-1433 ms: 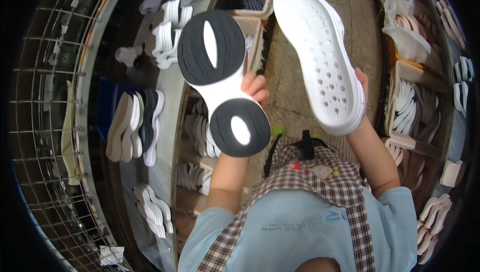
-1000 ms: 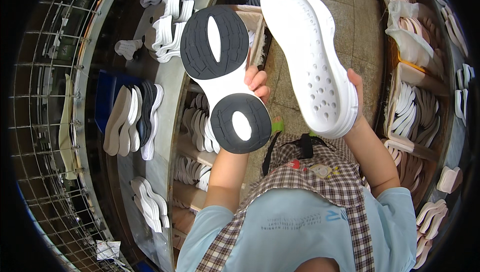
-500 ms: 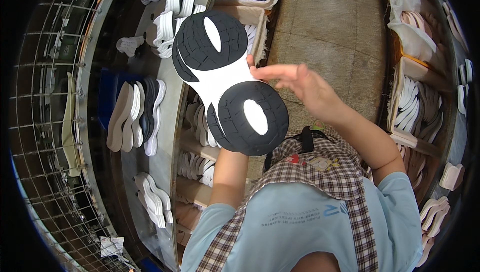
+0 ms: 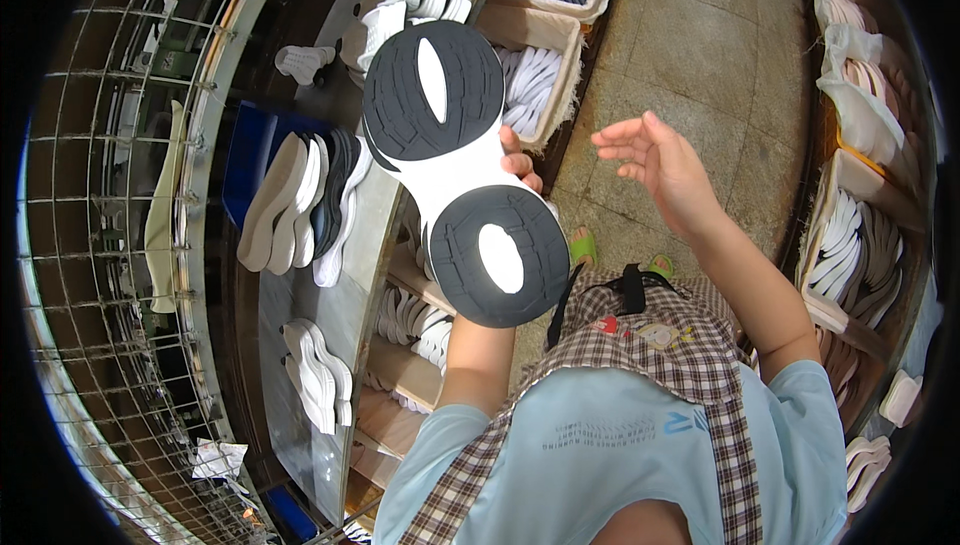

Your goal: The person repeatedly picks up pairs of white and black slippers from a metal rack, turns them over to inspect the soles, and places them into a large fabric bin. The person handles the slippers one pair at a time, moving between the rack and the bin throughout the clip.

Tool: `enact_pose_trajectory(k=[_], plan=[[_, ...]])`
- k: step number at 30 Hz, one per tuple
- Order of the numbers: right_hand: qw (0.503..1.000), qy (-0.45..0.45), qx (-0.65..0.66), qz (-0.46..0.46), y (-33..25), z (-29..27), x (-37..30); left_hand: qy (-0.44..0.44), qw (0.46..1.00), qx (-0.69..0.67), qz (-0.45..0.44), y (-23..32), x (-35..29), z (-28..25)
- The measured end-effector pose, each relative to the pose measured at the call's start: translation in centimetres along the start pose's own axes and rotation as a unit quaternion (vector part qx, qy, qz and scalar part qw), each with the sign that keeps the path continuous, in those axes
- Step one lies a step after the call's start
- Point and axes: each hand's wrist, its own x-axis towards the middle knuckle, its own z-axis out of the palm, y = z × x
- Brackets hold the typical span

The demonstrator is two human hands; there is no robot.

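Holding the black-and-white shoe sole (image 4: 462, 173) raised at frame centre in your left hand (image 4: 520, 167) alone, fingers only at its right edge, right hand (image 4: 655, 163) open and empty beside it, you risk it tipping onto the soles on the bench (image 4: 345, 275) below.
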Motion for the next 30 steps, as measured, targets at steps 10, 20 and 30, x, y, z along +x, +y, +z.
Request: enact_pose_trajectory(k=[10, 20, 30], plan=[[0.994, 0.054, -0.01, 0.094, 5.0, -1.2, 6.7, 0.129, 0.981, 0.051, 0.138, 8.7, 1.6, 7.3], [0.991, 0.032, -0.078, 0.101, 8.7, 0.6, 21.9, 0.36, 0.708, 0.59, 0.146, 29.6, 15.0, 10.9], [0.989, 0.07, 0.067, 0.109, 8.1, 6.9, 41.2, 0.533, 0.617, 0.568, 0.114, 37.8, 22.6, 6.5]])
